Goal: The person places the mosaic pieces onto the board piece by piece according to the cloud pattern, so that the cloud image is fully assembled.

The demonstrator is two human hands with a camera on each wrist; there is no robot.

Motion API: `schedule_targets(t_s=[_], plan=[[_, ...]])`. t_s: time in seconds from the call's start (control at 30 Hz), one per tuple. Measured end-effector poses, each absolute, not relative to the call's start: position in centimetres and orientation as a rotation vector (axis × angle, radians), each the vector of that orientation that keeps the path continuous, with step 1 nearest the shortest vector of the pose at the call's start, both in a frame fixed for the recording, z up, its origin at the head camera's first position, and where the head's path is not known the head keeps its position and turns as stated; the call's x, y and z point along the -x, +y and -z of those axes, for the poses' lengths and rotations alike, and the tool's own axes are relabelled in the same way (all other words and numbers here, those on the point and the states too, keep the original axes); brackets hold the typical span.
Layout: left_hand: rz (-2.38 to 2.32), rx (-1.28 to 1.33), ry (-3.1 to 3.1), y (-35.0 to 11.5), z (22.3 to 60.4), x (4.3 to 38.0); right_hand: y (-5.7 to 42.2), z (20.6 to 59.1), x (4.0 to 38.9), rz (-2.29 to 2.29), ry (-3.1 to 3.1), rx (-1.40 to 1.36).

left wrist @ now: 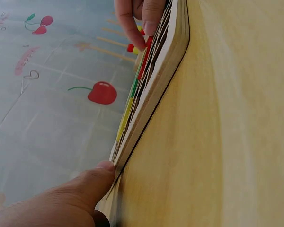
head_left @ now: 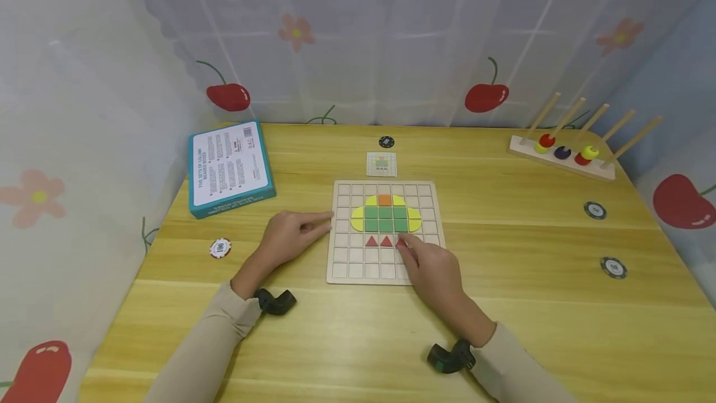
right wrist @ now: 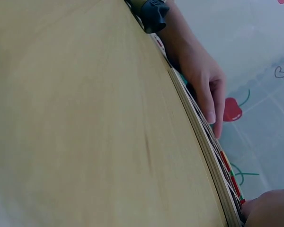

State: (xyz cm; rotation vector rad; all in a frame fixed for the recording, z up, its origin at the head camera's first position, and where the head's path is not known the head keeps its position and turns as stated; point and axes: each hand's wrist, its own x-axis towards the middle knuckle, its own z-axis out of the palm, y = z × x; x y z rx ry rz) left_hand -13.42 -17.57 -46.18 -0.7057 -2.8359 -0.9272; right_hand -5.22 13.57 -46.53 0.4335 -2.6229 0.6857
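A wooden grid board (head_left: 348,269) lies on the table with a pattern of flat pieces. Green squares (head_left: 386,218) fill its middle, yellow rounded pieces (head_left: 358,219) flank them, and an orange square (head_left: 384,200) tops them. Below sit two red triangles (head_left: 371,241) in a row. My right hand (head_left: 437,272) pinches a third red triangle (head_left: 401,243) in the cell to their right, its fingertips partly hiding the piece. At the board's left edge, my left hand (head_left: 288,236) touches the rim with extended thumb and index finger; the left wrist view shows the thumb (left wrist: 97,182) there.
Behind the board lie a small pattern card (head_left: 381,165) and a black chip (head_left: 386,142). A teal box (head_left: 232,166) stands back left, near a red-and-white chip (head_left: 220,248). At right are a peg stand with beads (head_left: 562,157) and two dark chips (head_left: 595,210).
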Motion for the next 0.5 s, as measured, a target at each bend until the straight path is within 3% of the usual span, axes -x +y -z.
schedule_targets(t_s=[0.5], plan=[[0.938,0.704,-2.821,-17.53,46.53,13.38,13.7,46.54,5.31,-0.752,-2.64,-0.421]])
